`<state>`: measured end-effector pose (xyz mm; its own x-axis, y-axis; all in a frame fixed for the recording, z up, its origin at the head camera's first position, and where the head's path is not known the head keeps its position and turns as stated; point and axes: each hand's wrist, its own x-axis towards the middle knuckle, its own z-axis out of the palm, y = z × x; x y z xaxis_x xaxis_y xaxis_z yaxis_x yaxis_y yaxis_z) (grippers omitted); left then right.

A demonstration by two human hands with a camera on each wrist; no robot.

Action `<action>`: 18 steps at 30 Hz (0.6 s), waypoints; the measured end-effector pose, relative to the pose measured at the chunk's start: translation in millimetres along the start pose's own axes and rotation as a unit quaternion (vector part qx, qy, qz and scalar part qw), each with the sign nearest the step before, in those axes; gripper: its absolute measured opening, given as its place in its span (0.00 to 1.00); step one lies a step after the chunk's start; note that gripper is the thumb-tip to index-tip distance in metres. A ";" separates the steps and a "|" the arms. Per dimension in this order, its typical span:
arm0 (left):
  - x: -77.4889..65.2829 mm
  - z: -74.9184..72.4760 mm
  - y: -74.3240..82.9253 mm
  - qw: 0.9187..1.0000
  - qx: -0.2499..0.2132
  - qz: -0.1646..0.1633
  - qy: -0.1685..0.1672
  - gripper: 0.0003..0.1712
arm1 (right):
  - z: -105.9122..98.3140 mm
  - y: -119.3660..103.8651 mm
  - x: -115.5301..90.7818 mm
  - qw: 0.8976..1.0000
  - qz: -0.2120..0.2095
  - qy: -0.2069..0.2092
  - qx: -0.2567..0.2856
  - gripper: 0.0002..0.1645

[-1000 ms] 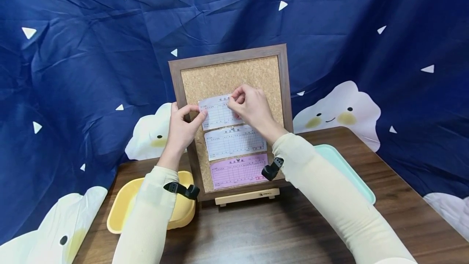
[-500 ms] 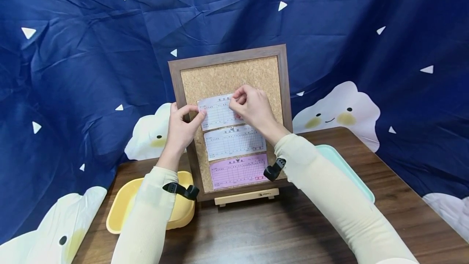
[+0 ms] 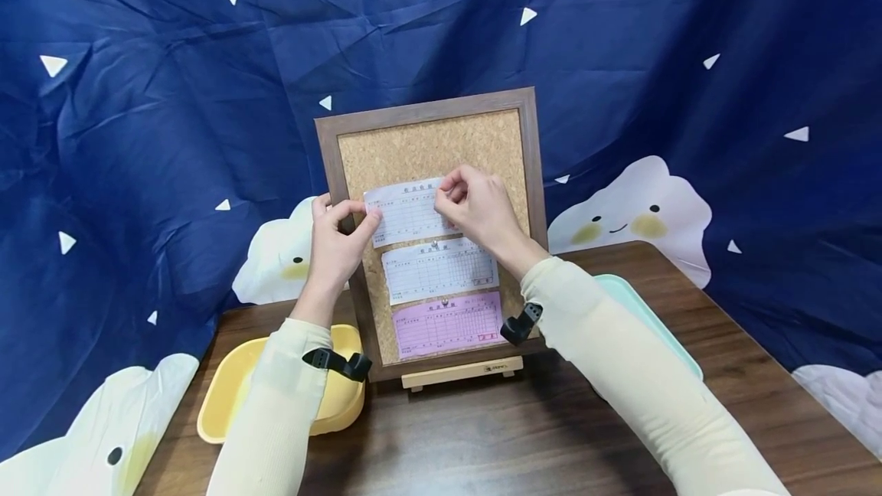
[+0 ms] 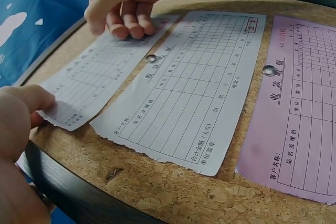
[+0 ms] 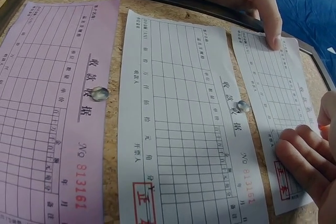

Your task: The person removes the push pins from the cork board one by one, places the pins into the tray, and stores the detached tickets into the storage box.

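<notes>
My left hand [image 3: 338,239] pinches the left edge of a white receipt slip [image 3: 403,213] between thumb and index finger, flat against the cork board [image 3: 427,150]. My right hand [image 3: 482,209] is at that slip's upper right part, thumb and index fingertips together. What lies between them is hidden, so I cannot tell what they hold. In the right wrist view its other fingers [image 5: 302,153] curl over the slip near a red stamp. Below hang a second white slip [image 3: 441,270] and a purple slip [image 3: 448,324], each with a clear pushpin [image 5: 100,94] at its top edge.
The board has a brown wooden frame [image 3: 427,107] and leans on a light wooden easel [image 3: 462,373]. Yellow containers [image 3: 222,396] stand left on the wooden table [image 3: 448,442], partly behind the left forearm. A mint tray [image 3: 654,320] lies to the right.
The top slip has slid a little to the left with my left hand. My right hand has shifted slightly right, so more of the slip's printed heading shows.
</notes>
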<state>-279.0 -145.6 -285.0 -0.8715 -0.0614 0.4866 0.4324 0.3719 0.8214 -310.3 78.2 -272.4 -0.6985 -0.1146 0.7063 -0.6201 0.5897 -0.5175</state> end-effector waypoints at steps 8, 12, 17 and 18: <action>8.3 0.9 -26.6 1.000 0.014 0.016 0.009 0.16 | -2.8 3.3 -5.9 1.000 -0.002 0.005 -0.009 0.02; 3.2 -2.1 -15.0 1.000 0.005 0.006 0.005 0.16 | -5.2 4.7 -7.3 1.000 -0.007 0.005 -0.010 0.02; -4.4 -6.1 10.4 1.000 -0.009 -0.003 0.004 0.13 | -8.1 7.0 -5.7 1.000 -0.012 0.001 -0.012 0.02; -2.7 -6.1 7.0 1.000 -0.010 -0.003 0.006 0.13 | -8.5 7.8 -5.5 1.000 -0.012 -0.002 -0.010 0.02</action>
<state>-272.2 -148.5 -278.8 -0.8718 -0.0741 0.4842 0.4314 0.3520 0.8306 -308.3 90.2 -276.2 -0.6855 -0.1313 0.7162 -0.6288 0.6028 -0.4913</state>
